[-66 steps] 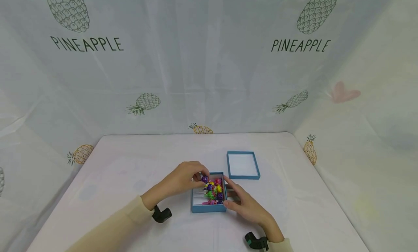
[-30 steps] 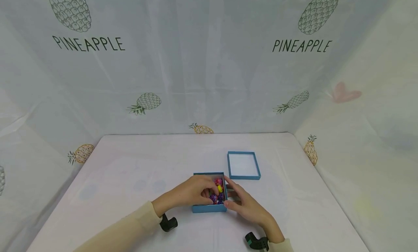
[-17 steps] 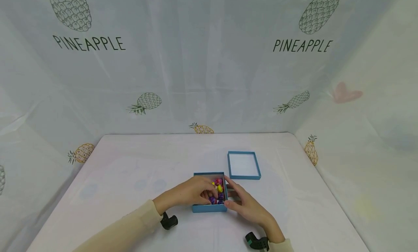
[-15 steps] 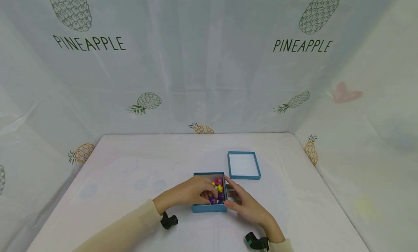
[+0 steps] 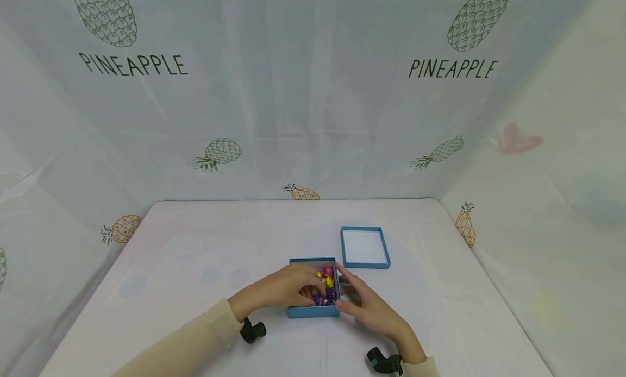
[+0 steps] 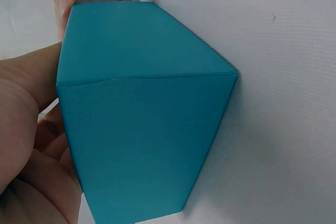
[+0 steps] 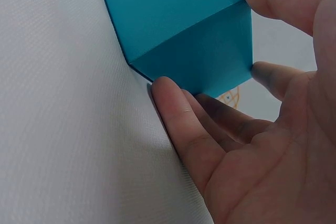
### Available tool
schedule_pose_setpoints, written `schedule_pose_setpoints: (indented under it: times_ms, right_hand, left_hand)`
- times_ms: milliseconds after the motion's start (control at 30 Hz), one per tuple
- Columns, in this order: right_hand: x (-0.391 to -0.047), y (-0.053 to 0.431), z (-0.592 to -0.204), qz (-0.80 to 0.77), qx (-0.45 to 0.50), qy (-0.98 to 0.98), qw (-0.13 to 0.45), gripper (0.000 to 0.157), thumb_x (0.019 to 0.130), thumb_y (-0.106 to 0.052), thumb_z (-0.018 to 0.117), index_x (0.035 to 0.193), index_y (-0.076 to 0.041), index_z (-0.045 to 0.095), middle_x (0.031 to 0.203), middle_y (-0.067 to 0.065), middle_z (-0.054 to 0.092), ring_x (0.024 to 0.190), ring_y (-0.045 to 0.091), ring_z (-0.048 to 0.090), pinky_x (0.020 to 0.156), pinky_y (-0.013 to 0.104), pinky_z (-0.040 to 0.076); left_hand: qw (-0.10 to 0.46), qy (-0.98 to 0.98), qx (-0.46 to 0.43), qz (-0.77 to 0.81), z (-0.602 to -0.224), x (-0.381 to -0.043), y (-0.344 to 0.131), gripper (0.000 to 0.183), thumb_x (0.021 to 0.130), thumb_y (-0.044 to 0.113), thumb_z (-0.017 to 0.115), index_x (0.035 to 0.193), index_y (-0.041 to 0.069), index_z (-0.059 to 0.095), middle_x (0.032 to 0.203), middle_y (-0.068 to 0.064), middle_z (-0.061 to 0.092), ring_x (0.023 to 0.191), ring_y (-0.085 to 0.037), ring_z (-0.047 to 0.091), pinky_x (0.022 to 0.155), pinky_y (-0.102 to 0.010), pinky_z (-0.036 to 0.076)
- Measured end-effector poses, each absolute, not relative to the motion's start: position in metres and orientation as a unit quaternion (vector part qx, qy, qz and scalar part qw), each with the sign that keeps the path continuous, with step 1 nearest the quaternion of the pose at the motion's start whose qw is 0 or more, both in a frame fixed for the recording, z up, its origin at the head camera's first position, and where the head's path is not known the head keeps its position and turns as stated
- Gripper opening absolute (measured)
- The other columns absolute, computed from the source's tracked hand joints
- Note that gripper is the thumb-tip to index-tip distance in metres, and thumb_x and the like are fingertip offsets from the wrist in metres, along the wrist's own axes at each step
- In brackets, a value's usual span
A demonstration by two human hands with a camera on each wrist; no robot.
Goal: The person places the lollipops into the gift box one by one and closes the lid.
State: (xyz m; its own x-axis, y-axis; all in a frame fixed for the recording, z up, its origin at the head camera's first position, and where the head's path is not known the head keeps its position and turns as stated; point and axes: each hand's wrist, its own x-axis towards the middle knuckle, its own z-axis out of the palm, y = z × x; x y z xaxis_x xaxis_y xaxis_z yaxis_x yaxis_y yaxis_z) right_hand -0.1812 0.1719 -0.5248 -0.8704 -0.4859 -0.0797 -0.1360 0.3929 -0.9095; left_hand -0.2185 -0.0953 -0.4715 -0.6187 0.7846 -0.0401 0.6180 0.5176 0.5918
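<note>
In the head view a blue box [image 5: 313, 312] stands on the table with several brightly wrapped lollipops [image 5: 329, 282] inside, mostly along its right part. My left hand [image 5: 288, 286] reaches in over the left wall, its fingers curled down and its thumb and fingers around a purple lollipop [image 5: 318, 300]; the palm hides the box's left part. With the thumb at the near right corner and the other fingers along the right wall, my right hand [image 5: 367, 306] holds the box. Both wrist views show the outer walls of the box [image 6: 142, 140], its contents hidden there.
A shallow blue lid [image 5: 365, 266] with a white inside lies behind the box, to the right. White cloth covers the table [image 5: 220, 230], whose far edge meets a pineapple-print curtain [image 5: 313, 94]. Each wrist wears a small black camera [image 5: 253, 332].
My left hand carried a purple lollipop from above the box's far left part down among the others, nearer the front. Over the last second it has hardly moved. The right hand has stayed put.
</note>
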Motion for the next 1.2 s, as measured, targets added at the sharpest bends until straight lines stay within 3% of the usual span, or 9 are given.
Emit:
schedule_pose_setpoints:
  times_ms: [333, 667, 900, 1067, 1200]
  right_hand:
    - [-0.181, 0.171, -0.524, -0.52, -0.192, 0.815, 0.17, 0.078, 0.106, -0.03, 0.067, 0.17, -0.032, 0.023, 0.162, 0.015, 0.043, 0.137, 0.032, 0.055, 0.105, 0.036, 0.051]
    - [-0.18, 0.17, -0.524, -0.513, -0.192, 0.82, 0.164, 0.078, 0.106, -0.032, 0.067, 0.17, -0.031, 0.024, 0.161, 0.016, 0.045, 0.135, 0.032, 0.056, 0.106, 0.043, 0.053]
    - [-0.179, 0.169, -0.522, -0.522, -0.189, 0.815, 0.168, 0.077, 0.106, -0.032, 0.067, 0.17, -0.029, 0.025, 0.162, 0.02, 0.044, 0.136, 0.035, 0.055, 0.108, 0.053, 0.052]
    - [-0.179, 0.171, -0.519, -0.517, -0.185, 0.82, 0.164, 0.077, 0.106, -0.032, 0.067, 0.17, -0.027, 0.025, 0.162, 0.02, 0.044, 0.135, 0.035, 0.056, 0.109, 0.061, 0.049]
    - [-0.183, 0.18, -0.511, -0.492, -0.187, 0.837, 0.147, 0.075, 0.106, -0.033, 0.067, 0.169, -0.027, 0.027, 0.16, 0.017, 0.046, 0.131, 0.032, 0.058, 0.104, 0.057, 0.053]
  left_hand:
    - [0.178, 0.846, 0.414, 0.286, -0.469, -0.221, -0.1, 0.019, 0.093, 0.009, 0.084, 0.11, 0.015, 0.08, 0.097, 0.012, 0.068, 0.085, 0.004, 0.062, 0.079, -0.014, 0.055]
    - [0.133, 0.848, 0.408, 0.31, -0.462, -0.226, -0.111, 0.021, 0.094, 0.014, 0.083, 0.115, 0.016, 0.079, 0.103, 0.006, 0.071, 0.087, 0.003, 0.064, 0.081, -0.018, 0.057]
    - [0.074, 0.863, 0.384, 0.32, -0.454, -0.23, -0.12, 0.028, 0.094, 0.016, 0.083, 0.122, 0.013, 0.078, 0.11, -0.002, 0.073, 0.098, -0.019, 0.069, 0.088, -0.034, 0.061]
    - [0.034, 0.876, 0.35, 0.329, -0.45, -0.236, -0.123, 0.032, 0.094, 0.019, 0.084, 0.124, 0.014, 0.076, 0.115, -0.004, 0.073, 0.103, -0.025, 0.068, 0.091, -0.045, 0.059]
    - [0.015, 0.885, 0.322, 0.336, -0.451, -0.242, -0.121, 0.037, 0.094, 0.021, 0.084, 0.129, 0.015, 0.073, 0.119, -0.001, 0.072, 0.107, -0.028, 0.067, 0.094, -0.046, 0.058]
